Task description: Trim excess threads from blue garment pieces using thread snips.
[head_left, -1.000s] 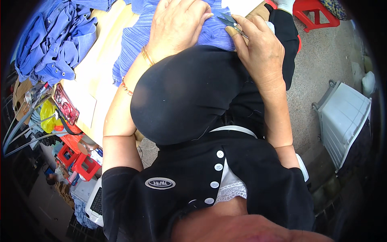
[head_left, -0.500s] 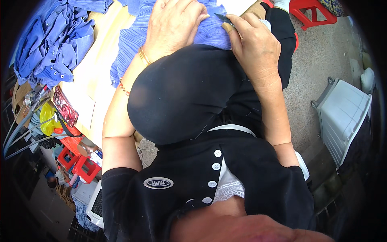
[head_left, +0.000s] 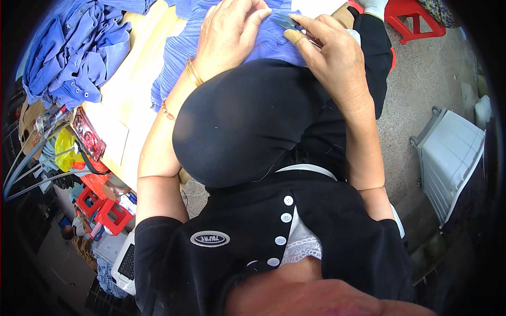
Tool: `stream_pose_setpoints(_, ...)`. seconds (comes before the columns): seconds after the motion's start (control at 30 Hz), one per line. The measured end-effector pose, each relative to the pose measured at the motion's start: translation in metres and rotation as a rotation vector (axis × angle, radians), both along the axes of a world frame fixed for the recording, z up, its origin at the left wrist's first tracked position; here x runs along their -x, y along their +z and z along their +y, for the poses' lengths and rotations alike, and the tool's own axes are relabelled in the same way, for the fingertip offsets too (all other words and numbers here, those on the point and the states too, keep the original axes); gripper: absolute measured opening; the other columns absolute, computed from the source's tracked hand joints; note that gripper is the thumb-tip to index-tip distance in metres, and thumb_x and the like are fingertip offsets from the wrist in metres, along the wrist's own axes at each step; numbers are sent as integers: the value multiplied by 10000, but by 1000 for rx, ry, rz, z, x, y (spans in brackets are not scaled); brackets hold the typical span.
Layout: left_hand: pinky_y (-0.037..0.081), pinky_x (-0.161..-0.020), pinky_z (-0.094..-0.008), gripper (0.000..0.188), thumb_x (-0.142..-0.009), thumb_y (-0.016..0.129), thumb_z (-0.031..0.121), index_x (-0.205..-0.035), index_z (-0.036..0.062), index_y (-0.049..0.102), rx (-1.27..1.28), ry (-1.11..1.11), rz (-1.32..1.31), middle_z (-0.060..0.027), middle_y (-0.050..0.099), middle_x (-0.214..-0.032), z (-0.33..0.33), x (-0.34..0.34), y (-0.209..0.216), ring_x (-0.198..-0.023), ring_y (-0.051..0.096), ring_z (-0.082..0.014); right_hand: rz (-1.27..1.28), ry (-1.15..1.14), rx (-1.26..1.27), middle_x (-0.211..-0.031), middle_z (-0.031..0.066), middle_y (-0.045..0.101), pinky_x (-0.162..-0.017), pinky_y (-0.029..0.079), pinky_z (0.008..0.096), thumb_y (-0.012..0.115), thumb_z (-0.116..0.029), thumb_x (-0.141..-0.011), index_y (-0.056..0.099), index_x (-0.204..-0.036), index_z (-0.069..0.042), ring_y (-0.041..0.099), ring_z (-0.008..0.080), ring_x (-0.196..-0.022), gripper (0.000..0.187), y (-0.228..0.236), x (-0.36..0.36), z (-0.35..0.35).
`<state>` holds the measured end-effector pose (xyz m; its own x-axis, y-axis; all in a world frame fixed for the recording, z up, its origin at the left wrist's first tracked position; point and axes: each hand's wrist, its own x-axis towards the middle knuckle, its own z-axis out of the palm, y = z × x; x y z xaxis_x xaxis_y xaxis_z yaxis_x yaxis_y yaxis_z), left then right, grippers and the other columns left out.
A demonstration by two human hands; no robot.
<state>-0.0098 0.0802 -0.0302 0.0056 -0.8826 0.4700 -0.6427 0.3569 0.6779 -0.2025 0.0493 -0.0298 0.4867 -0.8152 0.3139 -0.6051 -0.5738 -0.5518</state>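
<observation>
The right hand (head_left: 334, 58) is clamped on dark-bladed thread snips (head_left: 287, 22), their points over the ribbed blue garment (head_left: 182, 52); the left hand (head_left: 226, 34) lies on that garment, thumb and forefinger pinched together on its cloth. The garment is spread at the top of the view, on a pale wooden counter (head_left: 139, 52), bright with glare; a speckled floor (head_left: 411, 84) shows to the right.

The top edge cuts the garment off, and the left hand and rounded black clothing (head_left: 247, 126) cover much of it (exactly what the pinch holds is too small to make out). The far left fades into dark blur.

A heap of blue garments (head_left: 74, 52) with metal eyelets crowds the counter's left, near a shiny red case (head_left: 88, 134). Beyond are a yellow plastic bag (head_left: 66, 150) and a red stool (head_left: 113, 217); right, a grey wheeled bin (head_left: 448, 158) stands well apart.
</observation>
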Motion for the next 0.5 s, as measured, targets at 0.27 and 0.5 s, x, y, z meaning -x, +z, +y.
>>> stream_pose_setpoints(0.27, 456, -660, -413, 63, -891, 642, 30, -902, -8, 593, -48, -18, 33, -170, 587, -800, -1, -3, -3, -731, 584, -357, -2, 51, -105, -820, 100, 673, -646, 532, 370, 738, -308, -876, 765, -1041, -63, 689, 250, -724, 296, -3, -2, -7)
stream_pose_setpoints(0.5, 439, -669, -428, 84, -881, 654, 52, -907, 13, 585, 37, -4, -111, -157, 581, -809, 2, -3, -5, -759, 578, -357, 38, 69, 21, -803, 87, 662, -651, 528, 364, 738, -305, -866, 765, -1025, -67, 688, 246, -723, 288, -7, -2, -6)
